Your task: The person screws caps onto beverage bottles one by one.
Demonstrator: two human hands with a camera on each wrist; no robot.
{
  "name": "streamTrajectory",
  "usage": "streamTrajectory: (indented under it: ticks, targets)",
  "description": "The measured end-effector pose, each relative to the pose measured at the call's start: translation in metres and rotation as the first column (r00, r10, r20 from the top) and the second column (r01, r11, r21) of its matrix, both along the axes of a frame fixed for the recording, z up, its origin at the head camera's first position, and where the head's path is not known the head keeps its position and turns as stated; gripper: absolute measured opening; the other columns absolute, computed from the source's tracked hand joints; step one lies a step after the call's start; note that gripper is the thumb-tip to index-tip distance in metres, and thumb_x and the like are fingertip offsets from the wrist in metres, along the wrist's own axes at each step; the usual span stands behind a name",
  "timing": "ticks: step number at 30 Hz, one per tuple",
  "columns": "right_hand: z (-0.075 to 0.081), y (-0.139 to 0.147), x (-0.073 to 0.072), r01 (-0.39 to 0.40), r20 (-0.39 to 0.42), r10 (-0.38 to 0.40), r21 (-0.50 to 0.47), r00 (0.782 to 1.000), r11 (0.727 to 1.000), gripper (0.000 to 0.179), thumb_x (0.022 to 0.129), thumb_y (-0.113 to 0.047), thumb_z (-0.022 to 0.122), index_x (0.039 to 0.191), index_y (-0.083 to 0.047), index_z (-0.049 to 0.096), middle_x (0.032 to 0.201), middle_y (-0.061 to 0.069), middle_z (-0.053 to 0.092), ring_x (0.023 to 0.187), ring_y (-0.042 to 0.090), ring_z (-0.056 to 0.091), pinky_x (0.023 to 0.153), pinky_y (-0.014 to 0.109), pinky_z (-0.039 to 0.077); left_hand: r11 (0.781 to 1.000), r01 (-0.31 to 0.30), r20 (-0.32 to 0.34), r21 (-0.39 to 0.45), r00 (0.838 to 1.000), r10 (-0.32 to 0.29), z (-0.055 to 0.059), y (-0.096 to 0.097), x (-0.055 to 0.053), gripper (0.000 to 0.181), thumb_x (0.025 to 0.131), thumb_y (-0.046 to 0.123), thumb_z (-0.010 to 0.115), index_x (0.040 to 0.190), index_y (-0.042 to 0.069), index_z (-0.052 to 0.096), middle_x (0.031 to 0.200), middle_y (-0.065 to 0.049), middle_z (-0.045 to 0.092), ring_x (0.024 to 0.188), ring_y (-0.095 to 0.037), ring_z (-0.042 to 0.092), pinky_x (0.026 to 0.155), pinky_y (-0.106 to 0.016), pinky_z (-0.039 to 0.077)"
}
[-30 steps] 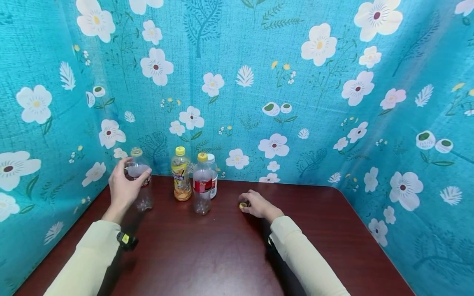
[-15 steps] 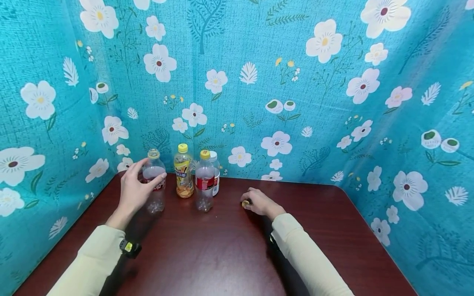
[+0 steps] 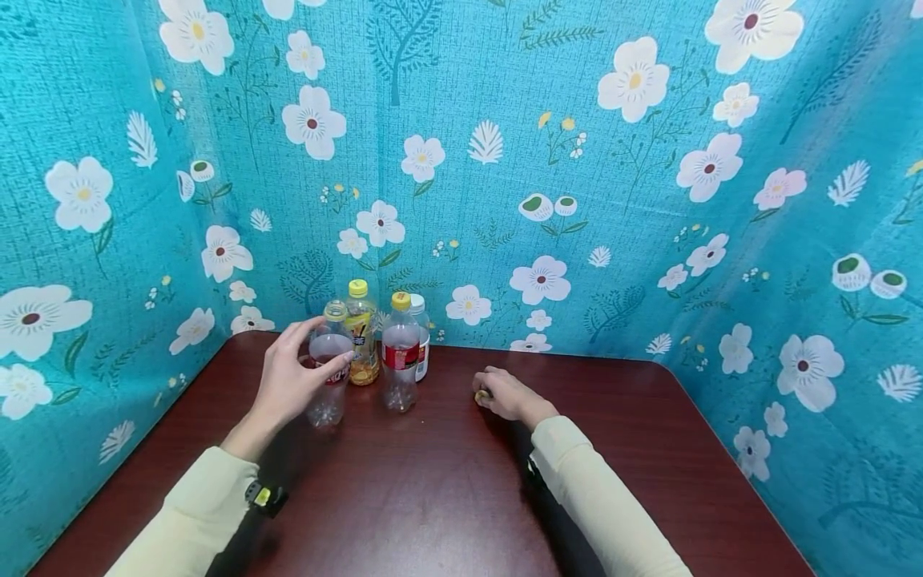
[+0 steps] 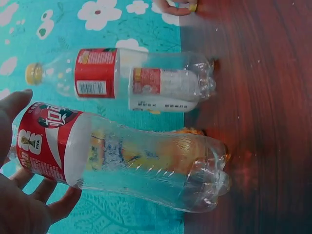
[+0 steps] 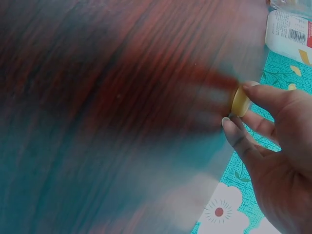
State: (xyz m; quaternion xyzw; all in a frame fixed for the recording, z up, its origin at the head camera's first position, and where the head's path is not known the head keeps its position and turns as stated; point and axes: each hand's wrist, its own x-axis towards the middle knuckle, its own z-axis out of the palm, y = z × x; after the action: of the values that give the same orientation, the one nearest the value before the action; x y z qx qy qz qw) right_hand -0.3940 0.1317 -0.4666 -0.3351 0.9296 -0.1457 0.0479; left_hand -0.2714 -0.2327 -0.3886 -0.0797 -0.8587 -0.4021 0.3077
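My left hand (image 3: 287,386) grips a clear plastic bottle (image 3: 327,406) with a red label round its upper half. It stands about upright, and its neck shows no cap in the head view. In the left wrist view the thumb and fingers wrap the bottle's label (image 4: 46,139). Whether the base touches the table cannot be told. Over at the right, my right hand (image 3: 509,396) pinches a small yellow bottle cap (image 5: 240,102) between thumb and fingers, low at the tabletop.
Behind the held bottle stands a yellow-labelled bottle (image 3: 364,370) with some amber contents. Right of it is a red-labelled clear bottle (image 3: 400,390) with a yellow cap, partly covering a white-capped bottle (image 3: 422,362). A flowered curtain (image 3: 461,200) borders the dark wooden table (image 3: 433,497).
My left hand has carried the uncapped bottle rightward, from the table's left side to just before the yellow-labelled bottle. The right hand stays near the same spot, the cap turned slightly in its fingers.
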Motion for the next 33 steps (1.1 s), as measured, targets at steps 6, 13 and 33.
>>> streamTrajectory:
  ticks: [6,13,33]
  targets:
    - [-0.002,0.005,0.001,-0.045,-0.009,0.045,-0.002,0.999,0.999,0.014,0.100,-0.005,0.064,0.111,-0.010,0.072,0.104,0.006,0.062,0.095,0.019,0.057,0.086,0.037,0.053,0.999,0.040,0.012,-0.024,0.999,-0.040,-0.003,0.011,0.003,0.066,0.083,0.028,0.088,0.138,0.006,0.060,0.127,-0.017,0.066,0.105,-0.031,0.065,0.083,-0.051,0.058]
    - [-0.003,0.009,0.001,-0.050,-0.010,0.049,-0.035,0.999,0.998,0.015,0.096,-0.002,0.068,0.108,-0.009,0.074,0.102,0.006,0.064,0.102,0.026,0.057,0.088,0.041,0.052,0.994,0.105,0.043,-0.001,0.994,-0.105,-0.004,0.027,0.005,0.066,0.083,0.029,0.088,0.139,0.011,0.060,0.127,-0.014,0.068,0.104,-0.028,0.066,0.083,-0.049,0.059]
    - [0.010,0.021,-0.002,-0.056,-0.039,0.051,-0.130,0.998,0.990,0.016,0.092,0.000,0.072,0.107,-0.004,0.074,0.096,0.006,0.069,0.092,0.023,0.062,0.081,0.038,0.056,0.967,0.249,0.029,0.053,0.968,-0.250,-0.006,0.076,-0.001,0.066,0.082,0.026,0.088,0.140,0.011,0.061,0.127,-0.011,0.069,0.098,-0.022,0.066,0.074,-0.031,0.059]
